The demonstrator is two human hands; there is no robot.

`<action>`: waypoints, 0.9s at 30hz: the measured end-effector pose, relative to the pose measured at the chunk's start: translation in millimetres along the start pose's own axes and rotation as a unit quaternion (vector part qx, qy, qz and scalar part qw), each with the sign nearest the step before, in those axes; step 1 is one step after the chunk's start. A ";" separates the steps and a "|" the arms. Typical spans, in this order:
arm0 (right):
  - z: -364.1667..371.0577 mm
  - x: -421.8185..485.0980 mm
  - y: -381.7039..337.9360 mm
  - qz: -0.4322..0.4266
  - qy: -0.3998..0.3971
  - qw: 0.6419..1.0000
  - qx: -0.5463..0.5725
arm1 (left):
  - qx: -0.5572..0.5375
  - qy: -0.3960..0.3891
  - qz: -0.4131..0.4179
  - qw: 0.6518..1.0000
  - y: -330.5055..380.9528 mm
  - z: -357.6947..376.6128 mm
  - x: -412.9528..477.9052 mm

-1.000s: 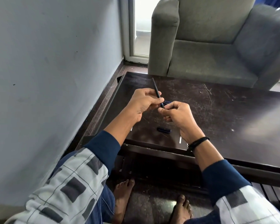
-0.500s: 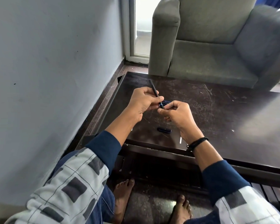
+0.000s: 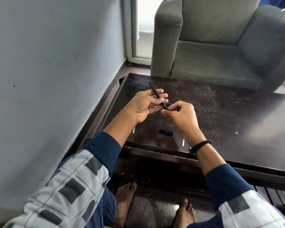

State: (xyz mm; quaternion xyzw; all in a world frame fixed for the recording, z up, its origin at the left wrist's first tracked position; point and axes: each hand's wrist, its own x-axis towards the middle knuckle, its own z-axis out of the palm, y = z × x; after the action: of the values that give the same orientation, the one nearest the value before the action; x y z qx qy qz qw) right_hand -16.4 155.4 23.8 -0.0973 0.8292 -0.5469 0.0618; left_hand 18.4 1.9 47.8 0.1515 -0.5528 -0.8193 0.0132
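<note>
A thin dark pen (image 3: 156,94) slants up and away over the dark wooden table (image 3: 220,112). My right hand (image 3: 182,116) pinches the pen's lower end between thumb and fingertips. My left hand (image 3: 146,104) is beside it with the palm turned up and the fingers stretched out, and the pen's shaft lies across those fingers. A small dark blue part (image 3: 170,104) shows just behind my right fingertips, mostly hidden. A short dark blue cap (image 3: 166,132) lies on the table below my hands, near the front edge.
A grey armchair (image 3: 220,55) stands against the table's far edge. A grey wall (image 3: 56,79) runs close along the left. Two small pale slivers (image 3: 183,142) lie near the table's front edge. My bare feet (image 3: 125,195) rest on the floor under the table.
My left hand has loosened from a curled grip on the pen to outstretched fingers. My right hand keeps its pinch on the lower end. The cap has not moved.
</note>
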 end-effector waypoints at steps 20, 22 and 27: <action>0.9 -0.4 3.7 -0.040 -0.075 0.989 -0.123 | 0.071 0.150 0.111 0.980 6.0 -4.1 7.7; -1.6 1.3 3.7 -0.041 -0.112 0.975 -0.189 | 0.076 0.166 0.125 0.975 7.4 -6.8 9.7; -21.8 10.2 8.2 -0.015 -0.117 0.955 -0.271 | 0.061 0.202 0.138 0.968 13.0 -14.5 12.8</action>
State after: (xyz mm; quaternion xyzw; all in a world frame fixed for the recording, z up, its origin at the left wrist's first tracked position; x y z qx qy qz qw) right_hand -31.7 175.8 24.9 -0.1859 0.9317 -0.2875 0.1213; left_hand 8.1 -18.7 51.7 0.2365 -0.6032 -0.7266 0.2288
